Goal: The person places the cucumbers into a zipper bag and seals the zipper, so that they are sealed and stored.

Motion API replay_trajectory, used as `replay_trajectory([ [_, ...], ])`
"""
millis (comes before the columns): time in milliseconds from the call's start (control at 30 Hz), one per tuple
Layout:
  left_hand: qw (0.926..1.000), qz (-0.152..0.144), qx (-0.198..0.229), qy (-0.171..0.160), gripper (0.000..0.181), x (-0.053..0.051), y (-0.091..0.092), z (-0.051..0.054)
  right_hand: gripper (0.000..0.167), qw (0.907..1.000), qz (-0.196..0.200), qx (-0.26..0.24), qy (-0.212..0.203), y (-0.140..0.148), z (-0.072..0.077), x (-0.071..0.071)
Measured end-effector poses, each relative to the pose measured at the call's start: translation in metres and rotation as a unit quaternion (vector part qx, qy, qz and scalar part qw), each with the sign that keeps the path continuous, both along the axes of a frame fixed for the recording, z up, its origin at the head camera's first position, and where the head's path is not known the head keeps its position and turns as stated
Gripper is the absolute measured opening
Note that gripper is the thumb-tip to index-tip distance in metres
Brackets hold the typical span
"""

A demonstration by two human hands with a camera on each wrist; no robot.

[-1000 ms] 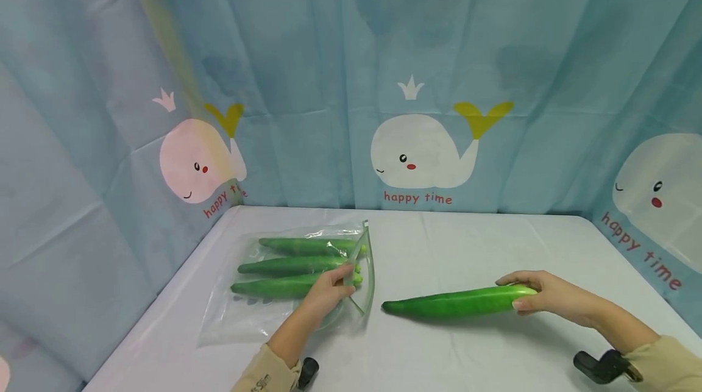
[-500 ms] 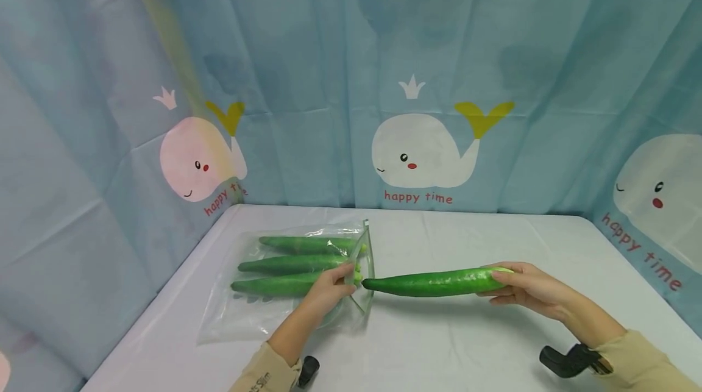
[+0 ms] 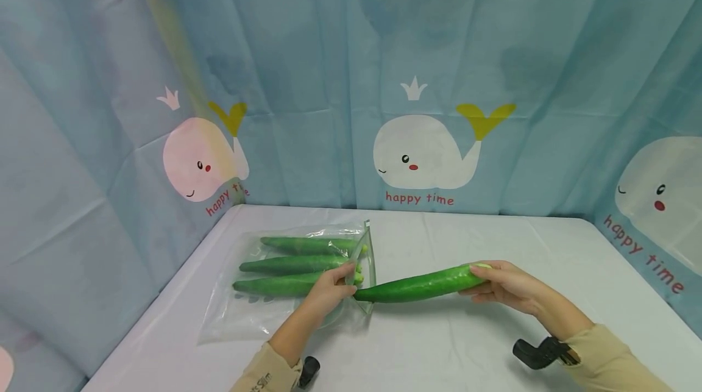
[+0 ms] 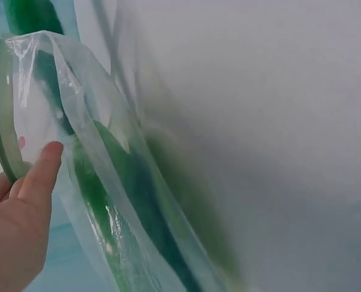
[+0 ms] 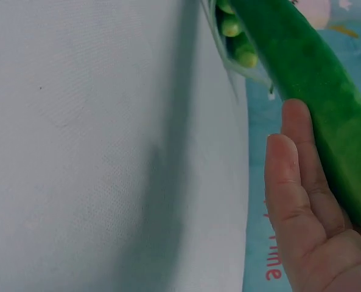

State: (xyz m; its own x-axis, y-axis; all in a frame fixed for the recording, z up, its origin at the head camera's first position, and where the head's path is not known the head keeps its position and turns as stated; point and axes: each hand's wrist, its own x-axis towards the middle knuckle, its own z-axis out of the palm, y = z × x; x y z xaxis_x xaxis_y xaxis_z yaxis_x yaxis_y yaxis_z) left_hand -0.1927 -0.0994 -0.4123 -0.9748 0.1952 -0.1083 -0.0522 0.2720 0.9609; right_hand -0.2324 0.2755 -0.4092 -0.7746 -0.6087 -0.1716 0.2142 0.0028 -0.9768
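On the white table lies a clear zip bag [image 3: 233, 322] with a green-edged mouth facing right. Inside it are three cucumbers [image 3: 290, 265], side by side. My left hand [image 3: 320, 295] pinches the bag near its mouth, and the left wrist view shows the fingers around the green zip strip [image 4: 2, 115]. With my right hand [image 3: 507, 285] I hold another cucumber [image 3: 419, 286] by its paler end, lifted over the table. Its dark tip is at the bag's mouth, close to my left thumb. The right wrist view shows two fingers [image 5: 299, 176] lying along the cucumber's side.
A light blue curtain [image 3: 307, 154] printed with whales hangs behind the table [image 3: 466, 355] and along both sides. Black wrist devices, one at the left sleeve [image 3: 271, 370] and one at the right sleeve [image 3: 609, 358], sit low above the tabletop.
My right hand has lifted the cucumber and carried it left, so its tip has reached the bag's mouth. My left hand and the bag have stayed nearly still.
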Motion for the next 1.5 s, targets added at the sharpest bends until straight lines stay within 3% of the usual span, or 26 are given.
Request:
replay_trajectory([
  [300,1.0000,0.002,-0.004,0.000,0.055,0.000,0.000,0.004,0.029,0.9996,-0.018,0.021,-0.006,-0.012,0.000,-0.002],
  [800,0.9999,-0.002,0.010,-0.010,0.054,-0.001,-0.001,0.007,0.043,0.9982,-0.013,0.052,-0.025,-0.050,-0.014,-0.010],
  [1500,1.0000,-0.003,0.001,-0.002,0.054,-0.001,-0.001,0.007,0.037,0.9950,-0.016,0.088,-0.044,-0.093,-0.021,-0.010],
])
